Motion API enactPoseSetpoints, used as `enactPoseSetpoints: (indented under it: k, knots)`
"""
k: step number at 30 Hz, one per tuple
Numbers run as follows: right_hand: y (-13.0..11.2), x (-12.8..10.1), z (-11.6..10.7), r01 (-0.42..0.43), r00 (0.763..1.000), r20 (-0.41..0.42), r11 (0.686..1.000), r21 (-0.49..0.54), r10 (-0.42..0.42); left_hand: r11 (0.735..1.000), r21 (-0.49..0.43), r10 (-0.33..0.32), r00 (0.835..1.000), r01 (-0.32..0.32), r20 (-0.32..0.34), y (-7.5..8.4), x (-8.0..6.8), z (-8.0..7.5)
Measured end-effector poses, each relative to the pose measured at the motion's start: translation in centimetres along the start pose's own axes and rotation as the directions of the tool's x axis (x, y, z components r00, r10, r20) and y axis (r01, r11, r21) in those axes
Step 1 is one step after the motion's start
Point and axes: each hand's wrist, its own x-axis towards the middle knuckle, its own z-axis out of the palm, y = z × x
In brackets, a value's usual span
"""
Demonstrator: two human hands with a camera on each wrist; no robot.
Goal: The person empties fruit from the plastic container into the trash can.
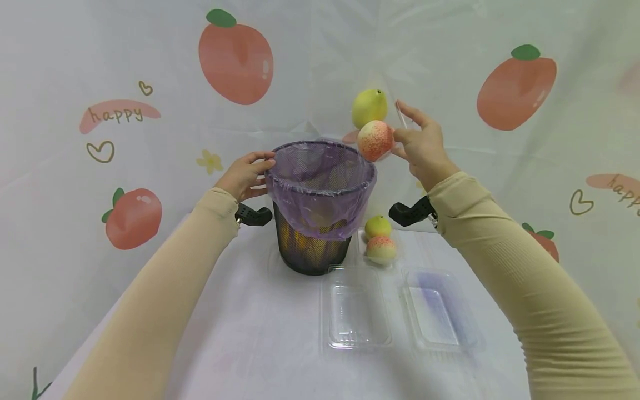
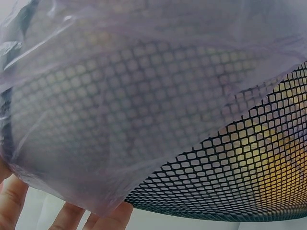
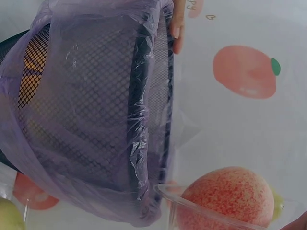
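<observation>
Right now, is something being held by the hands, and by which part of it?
Yes: the right hand holds a clear container with a peach and a yellow fruit, by its right side. The left hand touches the bin's rim.

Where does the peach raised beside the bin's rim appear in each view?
Head: the raised peach is slightly right of center, in the upper half.
Left wrist: not in the picture.
Right wrist: the raised peach is at the bottom, right of center.
Shared landmark: the mesh bin with its purple liner.
</observation>
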Motion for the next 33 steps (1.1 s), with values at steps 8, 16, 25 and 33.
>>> enactPoseSetpoints:
  k: [8,16,25,33]
  knots:
    - [0.09,-0.04,0.00,0.004,1.000,-0.007,0.999,-0.037,-0.005,1.000,-0.002,-0.003,1.000,0.003,0.001,-0.02,-0.04,0.01]
    - [0.06,-0.10,-0.02,0.037,0.999,0.000,0.995,-0.092,-0.037,1.000,0.004,0.011,1.000,-0.011,-0.019,-0.22,0.24,-0.02]
    - [0.10,0.06,0.06,0.044,0.999,-0.013,0.994,-0.096,-0.045,1.000,0.004,0.008,1.000,-0.008,-0.016,-0.16,0.18,0.07]
    - [0.01,0.10,0.17,0.066,0.997,-0.017,0.986,-0.153,-0.069,1.000,0.010,0.010,1.000,-0.010,-0.003,-0.08,0.05,-0.03]
